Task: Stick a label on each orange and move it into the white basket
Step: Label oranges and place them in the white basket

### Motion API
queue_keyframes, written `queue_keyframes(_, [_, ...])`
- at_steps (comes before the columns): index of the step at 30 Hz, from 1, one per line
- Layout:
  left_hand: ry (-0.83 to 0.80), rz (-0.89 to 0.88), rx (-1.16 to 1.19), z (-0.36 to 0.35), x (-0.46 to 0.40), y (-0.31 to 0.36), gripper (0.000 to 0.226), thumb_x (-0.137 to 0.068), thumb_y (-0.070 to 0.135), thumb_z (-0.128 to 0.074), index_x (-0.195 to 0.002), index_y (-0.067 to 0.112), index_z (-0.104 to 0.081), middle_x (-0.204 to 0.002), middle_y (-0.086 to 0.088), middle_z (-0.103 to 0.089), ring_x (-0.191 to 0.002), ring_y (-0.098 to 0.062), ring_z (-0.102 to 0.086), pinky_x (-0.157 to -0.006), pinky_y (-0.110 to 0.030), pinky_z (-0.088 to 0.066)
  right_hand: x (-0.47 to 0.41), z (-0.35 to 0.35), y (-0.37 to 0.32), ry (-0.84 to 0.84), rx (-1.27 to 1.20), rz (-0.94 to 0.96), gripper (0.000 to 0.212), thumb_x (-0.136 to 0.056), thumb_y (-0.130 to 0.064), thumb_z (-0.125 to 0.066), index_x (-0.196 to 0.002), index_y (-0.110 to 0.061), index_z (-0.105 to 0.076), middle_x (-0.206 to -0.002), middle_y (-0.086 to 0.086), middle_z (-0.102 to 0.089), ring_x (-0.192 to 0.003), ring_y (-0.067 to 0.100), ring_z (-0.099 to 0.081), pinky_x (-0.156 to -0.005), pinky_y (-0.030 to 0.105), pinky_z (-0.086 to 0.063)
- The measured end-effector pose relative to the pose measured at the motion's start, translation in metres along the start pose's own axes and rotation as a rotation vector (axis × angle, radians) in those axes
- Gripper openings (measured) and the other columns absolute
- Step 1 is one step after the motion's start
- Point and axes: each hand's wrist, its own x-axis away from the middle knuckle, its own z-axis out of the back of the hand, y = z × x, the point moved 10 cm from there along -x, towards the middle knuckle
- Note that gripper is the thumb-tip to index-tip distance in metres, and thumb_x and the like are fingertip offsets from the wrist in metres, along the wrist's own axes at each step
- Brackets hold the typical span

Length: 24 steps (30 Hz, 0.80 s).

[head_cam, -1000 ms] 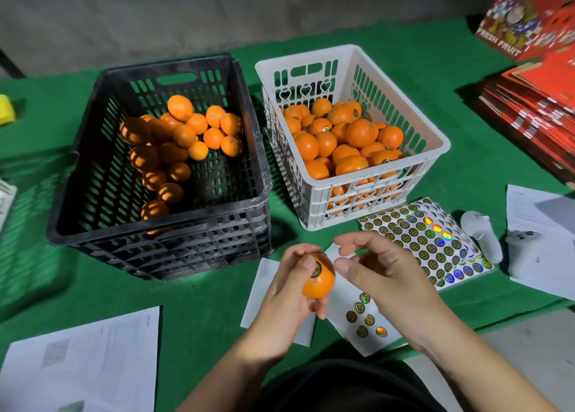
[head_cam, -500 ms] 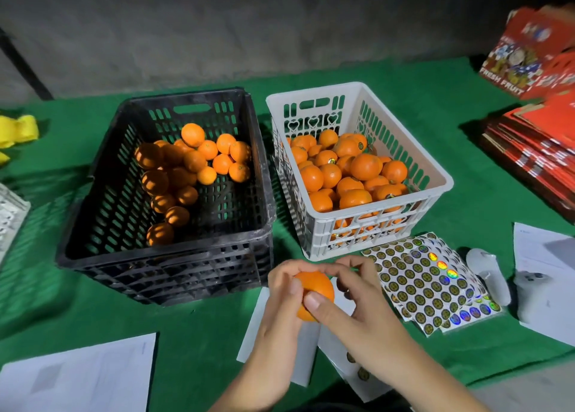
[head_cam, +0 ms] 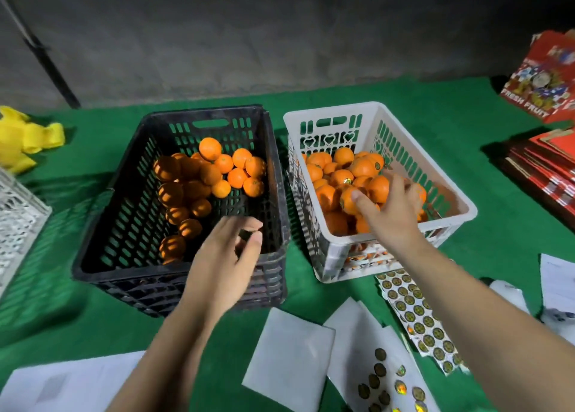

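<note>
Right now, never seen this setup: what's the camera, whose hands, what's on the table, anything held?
There is no machine here: a person works bare-handed, and the single picture comes from a wide-angle camera on their head, looking forward and down. On the green cloth-covered table stand a black slatted plastic crate of loose oranges and a white plastic basket with more oranges, some visibly labelled. Nearer the person lie sheets of round stickers and white papers. The right hand reaches into the white basket, its fingers round one orange. The left hand hovers at the black crate's near rim, holding nothing.
</note>
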Motion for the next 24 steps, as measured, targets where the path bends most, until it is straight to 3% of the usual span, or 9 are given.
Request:
queue_keyframes(3, [-0.182, 0.056, -0.117, -0.010, -0.020, -0.031, 0.025, -0.105, 0.037, -0.051, -0.130, 0.034, -0.058, -0.125, 0.019, -0.061, -0.108, -0.003, -0.059, -0.094, -0.035, -0.053, -0.006, -0.035, -0.029, -0.027, -0.043, 0.235, 0.047, -0.098, -0.009, -0.066, -0.142, -0.016, -0.052, -0.126, 0.008, -0.033, -0.111, 0.010, -0.040, -0.107, 0.033, -0.040])
queue_keyframes(5, [-0.389, 0.102, -0.132, -0.030, -0.033, -0.040, 0.034, -0.108, 0.038, -0.047, -0.141, 0.031, -0.050, -0.133, 0.010, -0.064, -0.110, -0.009, -0.063, -0.096, -0.034, -0.053, -0.004, -0.066, -0.041, -0.116, -0.055, 0.326, 0.043, -0.098, 0.003, -0.060, -0.137, -0.014, -0.058, -0.125, 0.005, -0.036, -0.105, 0.000, -0.039, -0.108, 0.028, -0.039])
queue_keyframes(8, [-0.605, 0.147, -0.176, -0.055, -0.055, -0.056, 0.040, -0.111, 0.034, -0.040, -0.149, 0.025, -0.042, -0.130, -0.005, -0.069, -0.075, -0.015, -0.067, -0.073, -0.042, -0.056, -0.010, -0.094, -0.046, -0.141, -0.059, 0.347, 0.037, -0.101, 0.001, -0.057, -0.134, -0.017, -0.060, -0.122, 0.001, -0.042, -0.102, 0.001, -0.042, -0.106, 0.026, -0.041])
queue_keyframes(10, [-0.634, 0.149, -0.242, -0.064, -0.081, -0.065, 0.042, -0.111, 0.034, -0.040, -0.152, 0.023, -0.041, -0.142, -0.004, -0.062, -0.081, -0.015, -0.066, -0.073, -0.037, -0.055, -0.016, -0.096, -0.045, -0.082, -0.034, 0.339, 0.035, -0.103, -0.003, -0.055, -0.135, -0.017, -0.058, -0.120, -0.004, -0.040, -0.101, 0.010, -0.047, -0.100, 0.033, -0.046])
queue_keyframes(12, [-0.652, 0.173, -0.293, -0.076, -0.109, -0.076, 0.047, -0.111, 0.036, -0.041, -0.156, 0.022, -0.037, -0.155, -0.006, -0.049, -0.109, -0.023, -0.065, -0.088, -0.038, -0.054, -0.015, -0.097, -0.045, -0.031, 0.011, 0.374, 0.036, -0.104, -0.006, -0.054, -0.138, -0.016, -0.055, -0.122, -0.003, -0.039, -0.103, 0.018, -0.051, -0.096, 0.040, -0.049])
queue_keyframes(14, [-0.650, 0.200, -0.353, -0.091, -0.140, -0.088, 0.051, -0.110, 0.035, -0.042, -0.159, 0.023, -0.032, -0.163, -0.009, -0.036, -0.132, -0.033, -0.054, -0.103, -0.048, -0.050, -0.005, -0.098, -0.048, 0.025, 0.080, 0.456, 0.039, -0.102, -0.004, -0.055, -0.139, -0.015, -0.054, -0.126, 0.003, -0.042, -0.112, 0.022, -0.050, -0.098, 0.041, -0.048])
queue_keyframes(17, [-0.601, 0.222, -0.491, -0.115, -0.184, -0.105, 0.056, -0.108, 0.025, -0.046, -0.160, 0.022, -0.026, -0.164, -0.013, -0.023, -0.139, -0.044, -0.040, -0.103, -0.056, -0.047, 0.001, -0.106, -0.053, 0.019, 0.189, 0.495, 0.052, -0.097, 0.002, -0.054, -0.144, -0.019, -0.049, -0.132, 0.005, -0.041, -0.122, 0.026, -0.046, -0.102, 0.040, -0.045])
queue_keyframes(19, [-0.568, 0.255, -0.569, -0.125, -0.204, -0.113, 0.064, -0.101, 0.007, -0.052, -0.157, 0.019, -0.026, -0.163, -0.013, -0.018, -0.144, -0.046, -0.031, -0.102, -0.057, -0.047, -0.005, -0.111, -0.046, -0.053, 0.168, 0.398, 0.057, -0.097, 0.003, -0.051, -0.148, -0.023, -0.044, -0.137, 0.001, -0.036, -0.121, 0.023, -0.047, -0.104, 0.041, -0.046])
queue_keyframes(24, [-0.495, 0.256, -0.606, -0.149, -0.243, -0.132, 0.105, -0.085, -0.016, -0.060, -0.166, 0.021, -0.003, -0.172, -0.005, 0.013, -0.153, -0.041, -0.020, -0.110, -0.051, -0.046, 0.000, -0.108, -0.048, -0.074, 0.138, 0.410, 0.054, -0.099, -0.008, -0.052, -0.148, -0.030, -0.041, -0.142, -0.005, -0.034, -0.130, 0.020, -0.045, -0.108, 0.033, -0.041])
